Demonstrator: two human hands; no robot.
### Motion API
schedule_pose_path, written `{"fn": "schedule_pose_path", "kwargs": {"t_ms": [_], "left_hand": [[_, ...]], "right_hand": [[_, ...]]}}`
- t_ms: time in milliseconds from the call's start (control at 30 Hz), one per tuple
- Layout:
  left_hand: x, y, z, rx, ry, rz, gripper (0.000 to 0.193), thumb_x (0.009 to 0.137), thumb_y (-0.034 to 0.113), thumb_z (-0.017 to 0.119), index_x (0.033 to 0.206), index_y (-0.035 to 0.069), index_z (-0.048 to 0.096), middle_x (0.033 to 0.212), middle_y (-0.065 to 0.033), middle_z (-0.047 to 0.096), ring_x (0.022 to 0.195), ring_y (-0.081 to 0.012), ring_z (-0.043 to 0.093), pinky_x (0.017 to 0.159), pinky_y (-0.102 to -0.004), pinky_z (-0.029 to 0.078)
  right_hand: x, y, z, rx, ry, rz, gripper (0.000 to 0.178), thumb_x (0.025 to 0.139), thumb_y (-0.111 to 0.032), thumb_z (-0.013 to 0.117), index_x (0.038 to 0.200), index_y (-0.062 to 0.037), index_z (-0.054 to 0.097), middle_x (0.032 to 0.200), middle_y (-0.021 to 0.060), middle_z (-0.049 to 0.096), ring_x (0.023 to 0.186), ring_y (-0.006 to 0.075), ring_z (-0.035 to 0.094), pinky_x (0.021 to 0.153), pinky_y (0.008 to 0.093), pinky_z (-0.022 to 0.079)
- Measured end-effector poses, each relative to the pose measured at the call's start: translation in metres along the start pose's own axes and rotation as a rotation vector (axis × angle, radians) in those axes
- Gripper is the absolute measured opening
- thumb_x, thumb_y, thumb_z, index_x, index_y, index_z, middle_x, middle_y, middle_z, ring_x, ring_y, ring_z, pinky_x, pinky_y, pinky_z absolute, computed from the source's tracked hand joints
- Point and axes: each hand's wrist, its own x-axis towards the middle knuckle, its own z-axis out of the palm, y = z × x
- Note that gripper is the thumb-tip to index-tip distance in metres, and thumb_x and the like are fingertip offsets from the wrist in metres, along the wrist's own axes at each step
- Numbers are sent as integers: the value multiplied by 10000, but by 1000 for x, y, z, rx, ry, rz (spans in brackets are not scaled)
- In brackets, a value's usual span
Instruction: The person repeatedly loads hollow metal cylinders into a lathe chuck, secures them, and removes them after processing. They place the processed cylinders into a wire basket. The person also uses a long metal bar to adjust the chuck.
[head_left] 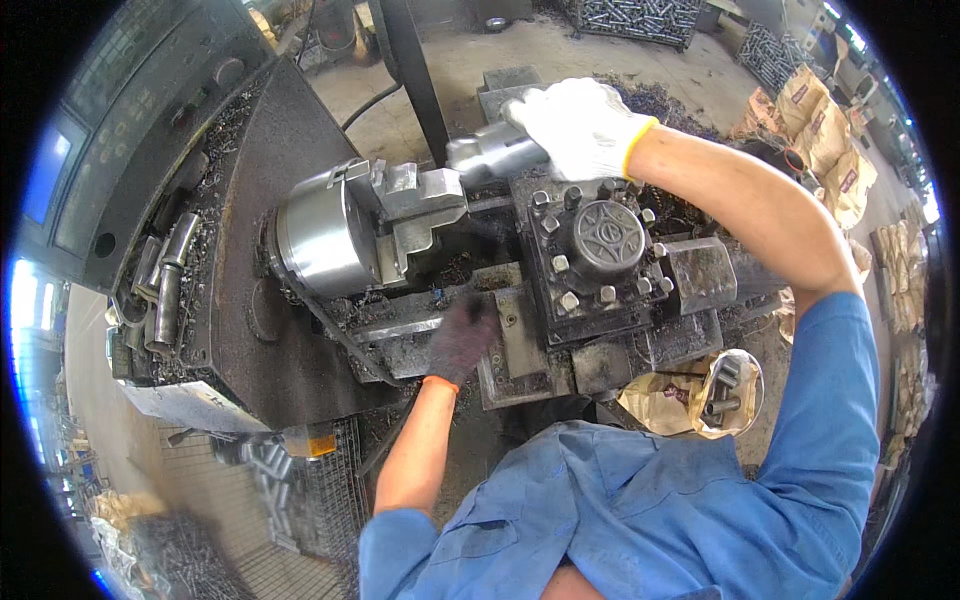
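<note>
My right hand (pixel 578 128), in a white knit glove with a yellow cuff, is closed round a shiny steel cylinder (pixel 495 155). The cylinder's free end is smeared by motion and points left, near the jaws of the lathe chuck (pixel 328 235). Just below it stands the square tool post (pixel 605 245), ringed with bolts. Down by the dark carriage (pixel 515 345), between chuck and tool post, is my left hand (pixel 465 338) in a dark glove with an orange cuff. Its fingers blend into the dark metal, so their grip cannot be made out.
Metal parts (pixel 172 275) and chips lie on the headstock at left. A wire basket (pixel 320 480) with steel pieces stands low left. Near my body is a bucket (pixel 738 395) holding short tubes. Paper sacks (pixel 825 130) and a crate of parts (pixel 640 20) stand beyond the lathe.
</note>
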Motion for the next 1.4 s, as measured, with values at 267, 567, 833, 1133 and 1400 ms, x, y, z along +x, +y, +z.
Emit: {"fn": "schedule_pose_path", "kwargs": {"t_ms": [267,567,833,1133,1400], "left_hand": [[-79,-25,-19,-511,213,-270,318,1002,172,698,1281,19,690,1197,-80,732,1090,-166,673,986,-321,524],[-228,-119,-13,-989,737,-650,433,987,241,748,1328,4,626,1235,-169,732,1044,-320,742,908,-478,617],[-299,-230,-26,-1253,1292,-660,298,1051,426,588,1068,139,669,969,-43,693,842,-235,656,709,-405,537],[-296,-179,-96,-1545,1060,-627,451,1057,590,522,1167,173,654,902,9,663,717,-197,592,631,-428,507],[-294,-196,-109,-1580,1038,-622,354,1064,477,545,1166,155,651,781,7,625,701,-171,603,601,-296,483]], "right_hand": [[71,20,119,468,-357,-164,679,690,-406,876,1244,-47,718,1117,219,766,1011,370,751,887,460,582],[92,-4,143,659,-490,-162,564,673,-441,867,1019,-5,772,973,206,779,905,342,751,808,450,566],[103,-12,113,450,-640,-88,514,717,-468,834,939,-6,796,926,188,785,864,327,749,794,439,573],[127,-30,138,779,-261,-247,903,653,-283,866,1445,-24,516,1145,220,753,1049,361,736,850,455,587],[106,60,210,295,-939,-831,313,846,-194,783,1096,-8,761,1034,147,788,948,283,758,842,461,592]]}}
